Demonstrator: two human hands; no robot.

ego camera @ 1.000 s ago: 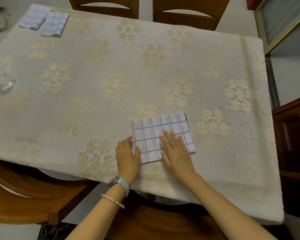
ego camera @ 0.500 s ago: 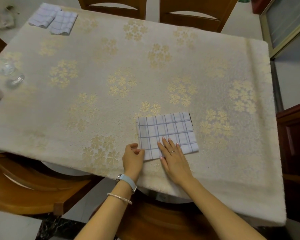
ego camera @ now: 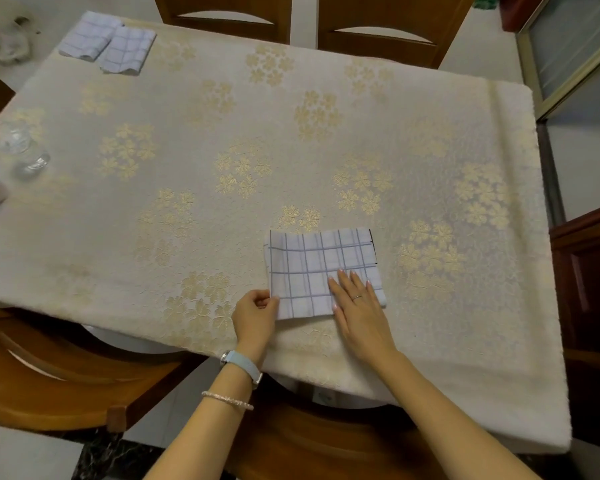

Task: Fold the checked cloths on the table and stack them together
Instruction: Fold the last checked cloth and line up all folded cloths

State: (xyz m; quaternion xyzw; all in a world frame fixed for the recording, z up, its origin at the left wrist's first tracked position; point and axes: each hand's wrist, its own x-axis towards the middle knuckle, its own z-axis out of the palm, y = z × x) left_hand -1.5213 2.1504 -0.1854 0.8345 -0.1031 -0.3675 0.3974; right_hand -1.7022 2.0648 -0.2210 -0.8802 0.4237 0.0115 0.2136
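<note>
I see a folded white cloth with blue-grey checks (ego camera: 321,268) lying flat near the front edge of the desk (ego camera: 187,174), which wears a cream covering with gold flower clusters. My left hand (ego camera: 255,317) has its grip closed on the cloth's near left corner, thumb on top. My right hand (ego camera: 357,306) lies flat and spread on the cloth's near right part, holding nothing. At the far left corner lie two more folded checked cloths (ego camera: 108,43), side by side and touching. A clear glass (ego camera: 21,150) stands near the left edge.
</note>
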